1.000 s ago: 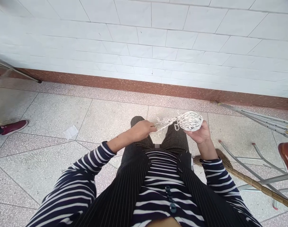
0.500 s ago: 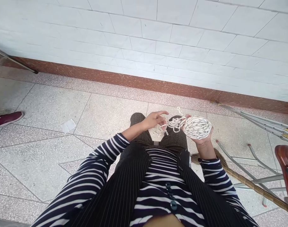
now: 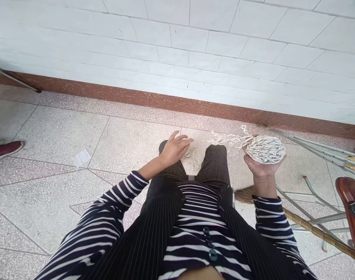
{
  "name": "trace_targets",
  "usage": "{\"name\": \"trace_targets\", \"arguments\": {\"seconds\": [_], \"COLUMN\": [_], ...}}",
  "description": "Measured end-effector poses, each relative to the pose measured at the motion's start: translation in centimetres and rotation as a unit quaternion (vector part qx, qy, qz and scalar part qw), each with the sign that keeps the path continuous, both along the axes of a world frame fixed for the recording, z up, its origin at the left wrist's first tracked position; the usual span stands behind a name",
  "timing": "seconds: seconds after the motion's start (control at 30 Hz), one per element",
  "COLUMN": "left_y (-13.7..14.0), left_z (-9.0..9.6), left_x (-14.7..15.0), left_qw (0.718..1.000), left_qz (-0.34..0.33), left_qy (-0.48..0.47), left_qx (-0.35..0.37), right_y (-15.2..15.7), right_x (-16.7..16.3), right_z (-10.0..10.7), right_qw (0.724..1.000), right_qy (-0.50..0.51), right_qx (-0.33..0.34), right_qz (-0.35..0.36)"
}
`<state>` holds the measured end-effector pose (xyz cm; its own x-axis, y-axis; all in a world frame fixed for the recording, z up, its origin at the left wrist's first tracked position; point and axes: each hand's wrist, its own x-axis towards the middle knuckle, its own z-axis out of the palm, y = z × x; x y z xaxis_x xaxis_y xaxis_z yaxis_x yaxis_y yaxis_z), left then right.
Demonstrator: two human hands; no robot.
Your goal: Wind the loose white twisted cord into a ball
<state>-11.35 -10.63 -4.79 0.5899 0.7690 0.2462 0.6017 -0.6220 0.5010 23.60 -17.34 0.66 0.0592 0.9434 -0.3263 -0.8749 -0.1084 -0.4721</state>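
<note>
On the right, my right hand (image 3: 262,171) holds an oval, wound ball of white cord (image 3: 266,149) from below, its thumb and fingers curled around the sides. Loose, crinkled strands (image 3: 228,140) trail from the ball toward the left and look smeared by motion. My left hand (image 3: 176,149) hovers over one knee with its fingers stretched out and apart; I see nothing in it. A gap lies between its fingertips and the strands. More loose white cord (image 3: 192,159) shows low down between my knees.
A straw broom (image 3: 306,225), metal stool legs (image 3: 317,194) and a folded metal frame (image 3: 317,146) stand to the right. A brown chair seat (image 3: 347,202) carries a dark phone-like object. At left are a white paper (image 3: 81,158) and a person's red shoe (image 3: 6,149). A tiled wall (image 3: 177,46) rises ahead.
My right hand has moved right with the cord ball, stretching the strands out. My left hand has drawn left, away from the strands, and its fingers have spread.
</note>
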Motion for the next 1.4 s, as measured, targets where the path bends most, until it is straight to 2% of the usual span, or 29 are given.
{"name": "trace_targets", "arguments": {"seconds": [0.1,0.23,0.37,0.53,0.63,0.77,0.97,1.03,1.17,1.23,1.4], "left_y": [0.7,2.0,3.1,2.7,2.0,1.5,1.9,2.2,2.9,3.1,3.8], "left_z": [-1.1,-1.8,-0.5,1.2,1.8,2.8,3.8,3.8,3.8,3.8,4.0], "left_x": [0.6,4.9,9.6,11.6,11.4,11.4,11.9,11.4,9.7,9.0,7.5], "left_qw": [0.997,0.979,0.933,0.856,0.85,0.864,0.874,0.9,0.964,0.974,0.972], "left_qz": [0.009,-0.003,-0.061,-0.168,-0.148,-0.123,-0.162,-0.131,0.003,0.03,0.04], "left_qy": [0.002,-0.096,-0.23,-0.27,-0.251,-0.211,-0.188,-0.152,-0.098,-0.097,-0.152], "left_qx": [-0.074,-0.179,-0.27,-0.408,-0.438,-0.441,-0.418,-0.386,-0.249,-0.203,-0.177], "right_y": [0.8,1.7,1.8,1.4,1.1,0.9,1.1,1.0,0.6,0.6,0.7], "right_x": [-1.0,-2.8,-3.3,-2.9,-2.8,-3.1,-3.8,-3.2,-1.2,-0.6,-0.2], "right_z": [0.1,1.1,2.0,2.0,1.7,1.5,1.7,1.6,0.9,0.5,-0.8], "right_qw": [0.999,0.995,0.988,0.985,0.985,0.984,0.971,0.97,0.975,0.976,0.974], "right_qy": [-0.022,-0.063,-0.123,-0.144,-0.146,-0.158,-0.173,-0.181,-0.162,-0.143,-0.123], "right_qx": [0.035,0.052,0.059,0.056,0.046,0.041,0.079,0.081,0.086,0.093,0.072], "right_qz": [0.012,0.059,0.073,0.08,0.08,0.077,0.142,0.139,0.126,0.133,0.177]}}
